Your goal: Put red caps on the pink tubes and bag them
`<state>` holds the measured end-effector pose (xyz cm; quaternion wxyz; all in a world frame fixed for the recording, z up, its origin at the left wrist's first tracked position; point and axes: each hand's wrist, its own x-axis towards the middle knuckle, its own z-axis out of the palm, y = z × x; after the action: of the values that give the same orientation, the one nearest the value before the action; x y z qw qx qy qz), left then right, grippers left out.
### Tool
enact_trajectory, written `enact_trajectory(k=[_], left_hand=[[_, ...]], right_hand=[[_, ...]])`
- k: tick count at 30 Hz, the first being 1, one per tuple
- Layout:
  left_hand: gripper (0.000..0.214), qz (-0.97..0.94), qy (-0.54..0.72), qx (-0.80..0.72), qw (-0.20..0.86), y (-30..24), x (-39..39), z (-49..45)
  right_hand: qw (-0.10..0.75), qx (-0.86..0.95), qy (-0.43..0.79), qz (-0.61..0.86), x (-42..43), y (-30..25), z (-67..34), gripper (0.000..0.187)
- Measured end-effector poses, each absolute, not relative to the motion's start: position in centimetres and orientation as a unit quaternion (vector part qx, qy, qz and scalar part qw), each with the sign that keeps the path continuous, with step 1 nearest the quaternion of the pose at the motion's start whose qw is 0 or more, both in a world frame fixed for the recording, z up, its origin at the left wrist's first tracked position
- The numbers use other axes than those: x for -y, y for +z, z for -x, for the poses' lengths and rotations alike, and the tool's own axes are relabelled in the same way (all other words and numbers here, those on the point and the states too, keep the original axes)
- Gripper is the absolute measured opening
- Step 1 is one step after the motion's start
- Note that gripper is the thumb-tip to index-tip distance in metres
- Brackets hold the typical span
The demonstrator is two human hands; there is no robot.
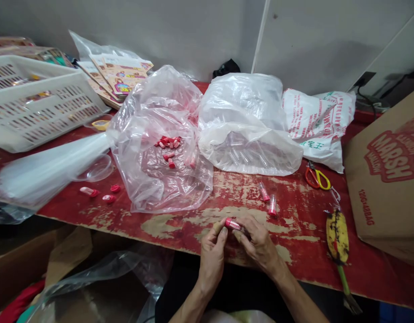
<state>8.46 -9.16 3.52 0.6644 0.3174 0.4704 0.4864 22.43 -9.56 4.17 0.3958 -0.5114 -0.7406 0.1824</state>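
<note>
Both hands meet at the near edge of the worn red table (247,197). My left hand (213,251) and my right hand (257,242) pinch a small clear tube with a pink-red cap (233,224) between their fingertips. Two more filled pink tubes (268,198) lie on the table just beyond my right hand. An opened clear bag with loose red caps (169,148) lies to the left. A second clear bag (247,130) holding empty clear tubes sits behind the hands.
A white slatted basket (41,103) and printed cards (117,76) sit at the back left. Scissors (316,177), a printed white bag (317,121), a banana-like tool (337,237) and a cardboard box (391,175) occupy the right. Loose red pieces (102,194) lie at the left.
</note>
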Motion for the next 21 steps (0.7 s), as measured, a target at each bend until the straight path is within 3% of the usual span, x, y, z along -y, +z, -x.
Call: enact_trajectory(k=[5, 12, 14, 18, 21], left_hand=[[0.030, -0.238, 0.507, -0.444, 0.699, 3.3, 8.3, -8.8], [0.032, -0.097, 0.537, -0.399, 0.737, 3.6, 7.2, -9.2], [0.031, -0.125, 0.528, -0.405, 0.737, 3.5, 7.4, -9.2], [0.031, -0.315, 0.453, -0.449, 0.703, 3.0, 7.3, -8.1], [0.030, -0.481, 0.449, -0.511, 0.553, 2.6, 6.4, -6.5]], right_hand=[[0.359, 0.745, 0.147, 0.543, 9.1, 4.6, -21.2, 0.016], [0.501, 0.636, 0.169, 0.563, 9.7, 3.2, -20.4, 0.027], [0.522, 0.636, 0.117, 0.556, 9.8, 2.6, -20.4, 0.031], [0.487, 0.704, 0.032, 0.516, 9.2, 2.9, -21.0, 0.040], [0.470, 0.722, -0.013, 0.508, 8.4, 3.5, -22.1, 0.048]])
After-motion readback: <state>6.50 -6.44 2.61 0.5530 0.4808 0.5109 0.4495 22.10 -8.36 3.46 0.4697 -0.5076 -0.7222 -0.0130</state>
